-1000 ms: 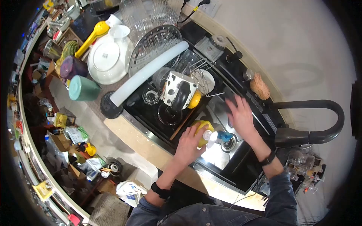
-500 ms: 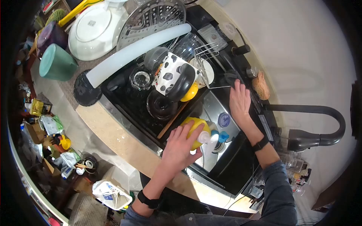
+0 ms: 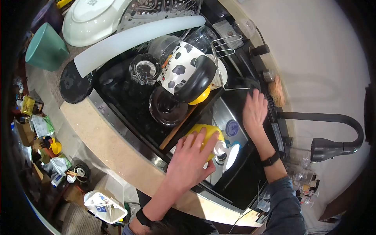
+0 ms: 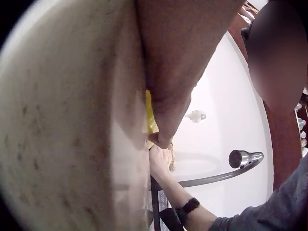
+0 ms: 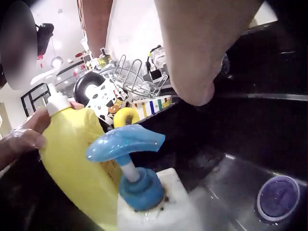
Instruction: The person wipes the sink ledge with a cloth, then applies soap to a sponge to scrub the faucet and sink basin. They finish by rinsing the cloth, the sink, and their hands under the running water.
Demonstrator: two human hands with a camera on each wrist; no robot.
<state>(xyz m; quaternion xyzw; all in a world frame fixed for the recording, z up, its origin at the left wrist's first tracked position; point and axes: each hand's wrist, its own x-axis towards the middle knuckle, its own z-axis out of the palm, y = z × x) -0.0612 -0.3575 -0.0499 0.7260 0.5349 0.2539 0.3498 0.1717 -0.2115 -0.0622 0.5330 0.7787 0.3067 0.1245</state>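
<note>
My left hand (image 3: 190,160) grips a yellow pump bottle (image 3: 207,137) with a white pump top, upright in the sink; the right wrist view shows its fingers behind the bottle's neck (image 5: 58,102). My right hand (image 3: 255,111) is over the sink's back side, fingers bent down around a small dark, blurred thing (image 3: 250,83), at the end of a wire rack. Beside the yellow bottle stands a white bottle with a blue pump (image 5: 139,185). A round purple drain piece (image 3: 232,127) lies on the sink's metal floor.
Left of the sink basin, a black drying tray holds a cow-spotted mug (image 3: 180,68), glass jars (image 3: 145,69) and a dark bowl (image 3: 166,107). A white tube-like strip (image 3: 129,41) lies across it. The black faucet (image 3: 325,150) hangs at right, and an orange sponge (image 3: 277,92) sits behind.
The head view has come closer to the sink. My right hand has moved back toward the rear edge with the dark thing. My left hand stays on the yellow bottle.
</note>
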